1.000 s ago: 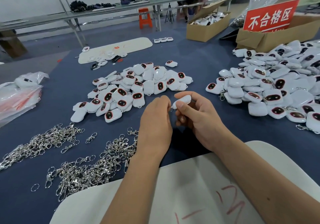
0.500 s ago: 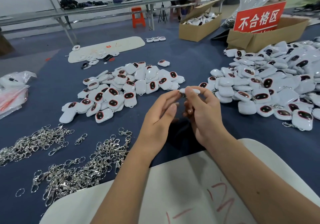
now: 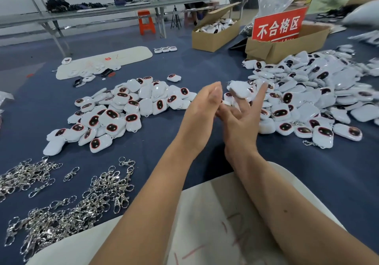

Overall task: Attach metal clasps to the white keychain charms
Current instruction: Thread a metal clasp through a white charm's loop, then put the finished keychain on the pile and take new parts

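Fingers of our right hand (image 3: 242, 119) spread, 1 charm (image 3: 239, 89) at their tips beside the right pile (image 3: 307, 94); our left hand (image 3: 200, 111), straight-fingered, holds nothing, nearer the clasps (image 3: 78, 199).

Two hands (image 3: 202, 109), two charm piles (image 3: 114, 111), two clasp heaps (image 3: 78, 209), two boxes (image 3: 215, 36), one sign (image 3: 279, 27) showed.
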